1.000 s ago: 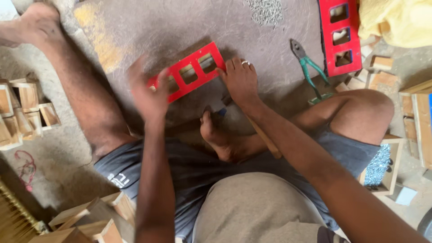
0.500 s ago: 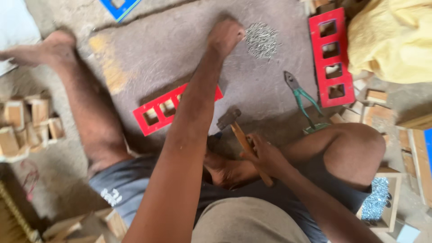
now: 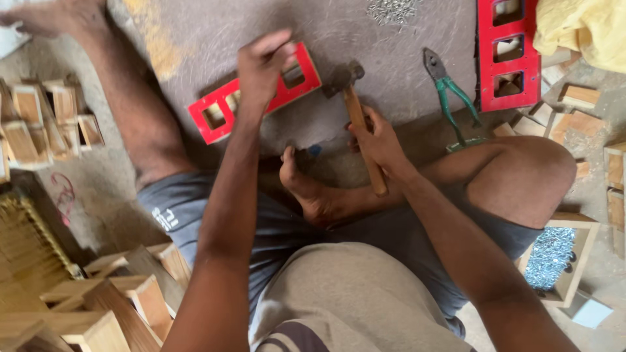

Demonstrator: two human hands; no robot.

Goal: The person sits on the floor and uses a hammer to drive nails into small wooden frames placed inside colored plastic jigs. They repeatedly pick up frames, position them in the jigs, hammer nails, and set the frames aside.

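Two hands: both at work over the grey floor (image 3: 365,39)
Red frame (image 3: 215,111): lies flat, long axis slanting up to the right
Left hand (image 3: 264,65): fingers pinched shut at the frame's upper end; what they grip is too small to tell
Right hand (image 3: 378,140): closed round the hammer (image 3: 355,111) handle, head just right of the pinch
Pliers (image 3: 450,94): lying apart, further right

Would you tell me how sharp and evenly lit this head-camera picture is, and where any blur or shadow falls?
Head view: soft, even daylight without glare; the left hand and the hammer in the right hand are slightly motion-blurred; the green pliers look sharper; a soft shadow lies beside the red frame.
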